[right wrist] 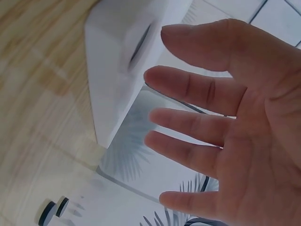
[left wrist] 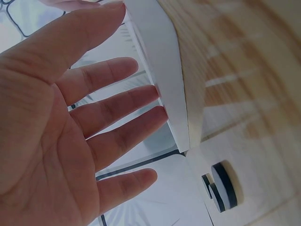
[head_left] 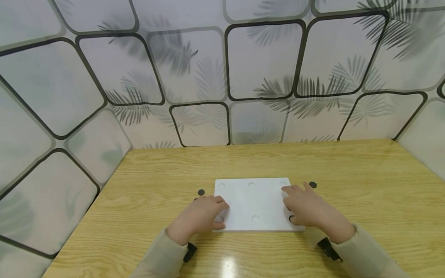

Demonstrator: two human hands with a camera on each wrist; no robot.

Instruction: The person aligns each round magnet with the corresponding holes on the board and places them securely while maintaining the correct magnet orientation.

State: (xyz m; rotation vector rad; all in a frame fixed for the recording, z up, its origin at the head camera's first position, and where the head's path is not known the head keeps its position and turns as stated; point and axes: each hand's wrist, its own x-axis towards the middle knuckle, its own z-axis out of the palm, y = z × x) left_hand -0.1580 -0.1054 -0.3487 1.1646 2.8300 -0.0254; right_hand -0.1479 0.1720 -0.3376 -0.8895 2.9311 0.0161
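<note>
A white rectangular board with shallow round recesses lies flat on the wooden table. My left hand is at its left edge, fingers spread and nearly straight; in the left wrist view the fingertips come right up to the board's side. At the right edge is my right hand, its fingers extended over the border and the thumb by the front right recess. A dark round shape shows in that recess in the right wrist view, partly covered by the thumb in the head view. Neither hand grips anything.
Small black discs lie beside the board: one disc with others near my left hand, and another disc beyond my right hand. The wooden table meets a patterned wall covering at the back and sides.
</note>
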